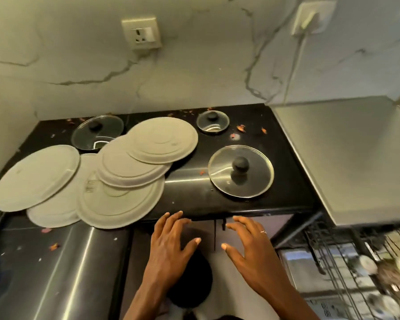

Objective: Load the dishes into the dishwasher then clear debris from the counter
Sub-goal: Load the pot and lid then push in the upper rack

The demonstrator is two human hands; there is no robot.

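So from my end: both hands are out in front of me, apart from each other, fingers spread and nothing in either one. Left hand (171, 241) has its fingertips right at the front edge of the black counter (189, 197); can't tell if they actually touch. Right hand (249, 245) sits just beside it, with a ring (263, 232) on one finger.

The plates (116, 176) are on the left half of the counter, five grey ones face down in an overlapping sprawl. One has a barcode-looking sticker (90, 185), way too blurry to read. Three glass lids with black knobs: a big one (240, 179) on the right, a small one (213, 125) behind it, and another (97, 135) behind the plates.

Reddish debris (240, 128) is scattered along the back of the counter. The dishwasher rack (333, 262) is pulled out at lower right.
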